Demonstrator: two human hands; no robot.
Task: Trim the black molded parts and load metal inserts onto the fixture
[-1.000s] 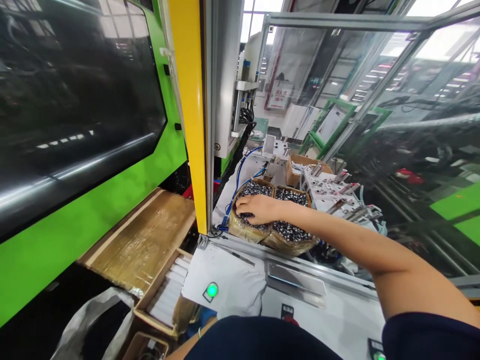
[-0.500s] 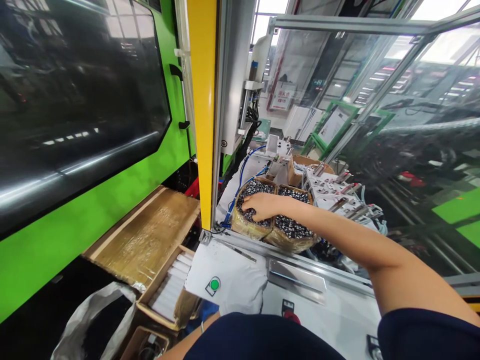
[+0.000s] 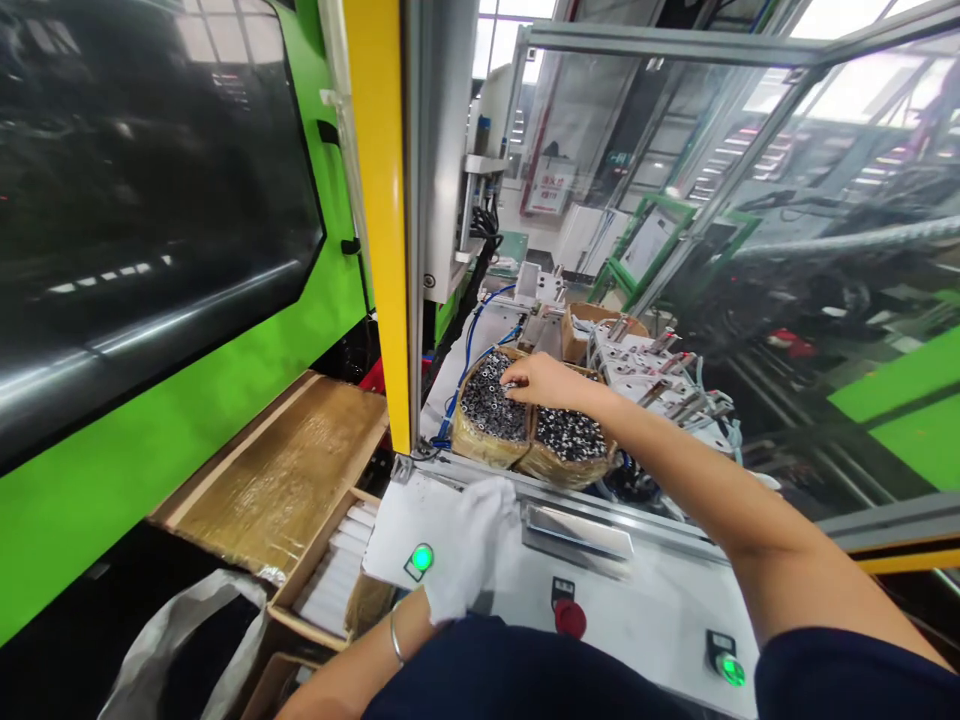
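Observation:
My right hand reaches into the machine enclosure and hovers just above two cardboard boxes. The left box and the right box are both packed with small metal sleeves. The fingers are curled in a pinch around a few sleeves. My left hand, in a white glove, rests with fingers stretched flat on the white control panel, next to a lit green button.
A red button and a second green button sit on the panel. A yellow post and green machine door stand left. A fixture with metal clamps lies behind the boxes. Cardboard trays sit low left.
My right hand has lifted out of the left box and moved right, toward the edge between the two boxes. My gloved left hand has slid up on the panel.

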